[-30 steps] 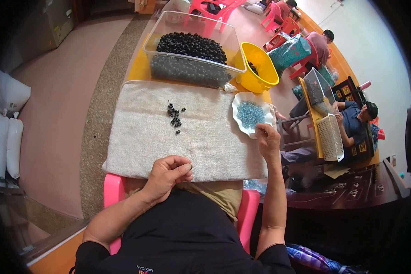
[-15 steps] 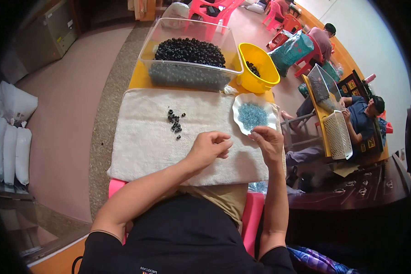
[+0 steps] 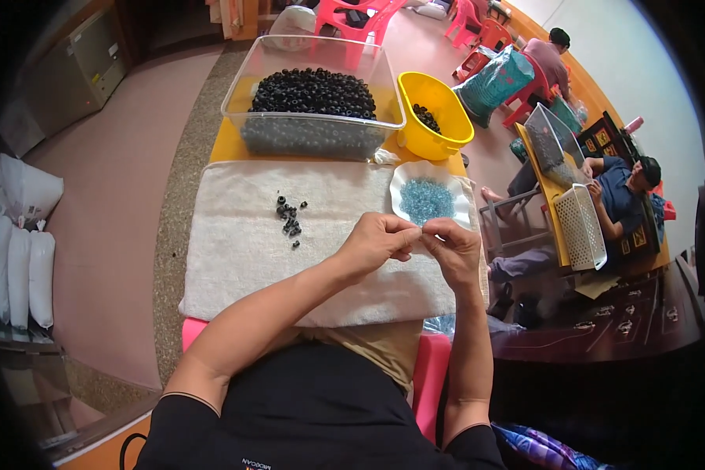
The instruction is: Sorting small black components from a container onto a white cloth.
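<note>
My left hand point(image 3: 374, 244) and my right hand point(image 3: 456, 251) meet above the front edge of a white scalloped dish point(image 3: 462, 205). Both pinch with thumb and forefinger, fingertips touching or almost so; whatever lies between them is too small to make out. Small clear blue pieces point(image 3: 428, 199) fill the dish's middle. Left of my hands, a loose group of small black ring-like parts point(image 3: 288, 218) is scattered over a cream towel point(image 3: 235, 258).
Behind the towel stand a clear plastic bin point(image 3: 313, 139) of black parts and a yellow tub point(image 3: 437, 139) with a few more. At the right a person sits by another table with a white perforated basket point(image 3: 580, 227). White sacks point(image 3: 23, 274) stand far left.
My left hand has moved right and slightly up, and my right hand slightly left, bringing the fingertips together. The whole view has shifted a little.
</note>
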Demonstrator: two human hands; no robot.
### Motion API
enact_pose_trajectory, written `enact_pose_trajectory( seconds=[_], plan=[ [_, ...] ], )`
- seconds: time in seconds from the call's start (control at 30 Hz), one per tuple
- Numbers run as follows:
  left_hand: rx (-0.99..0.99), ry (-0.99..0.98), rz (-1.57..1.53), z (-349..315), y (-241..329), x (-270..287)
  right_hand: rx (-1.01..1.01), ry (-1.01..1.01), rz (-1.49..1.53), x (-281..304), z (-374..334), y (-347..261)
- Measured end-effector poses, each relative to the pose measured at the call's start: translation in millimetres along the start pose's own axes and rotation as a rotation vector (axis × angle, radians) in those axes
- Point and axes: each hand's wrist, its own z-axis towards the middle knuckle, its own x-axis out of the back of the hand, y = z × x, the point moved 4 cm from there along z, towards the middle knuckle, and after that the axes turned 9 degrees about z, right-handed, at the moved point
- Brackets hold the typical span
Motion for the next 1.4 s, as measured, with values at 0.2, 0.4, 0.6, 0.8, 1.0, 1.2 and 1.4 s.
enact_pose_trajectory(
  seconds=[0.2,0.4,0.6,0.8,1.0,1.2,1.4],
  plan=[
    [-0.033,0.008,0.047,8,-1,3,-0.194,0.064,-0.091,4,-1,-2],
    [-0.066,0.013,0.253,14,9,1,-0.237,0.04,-0.037,9,2,-2],
    [-0.259,0.14,0.512,13,15,-1,-0.291,0.095,0.147,6,8,-5],
    [-0.43,0.305,0.674,8,13,-4,-0.373,0.163,0.316,3,9,-3],
    [-0.127,0.199,0.281,17,-2,-3,-0.283,0.121,0.182,6,9,2],
    [0.03,0.054,0.006,25,-12,-4,-0.265,0.14,0.099,12,7,9],
    [0.113,0.05,-0.011,31,-17,-10,-0.222,0.135,-0.09,22,6,22]
  ],
)
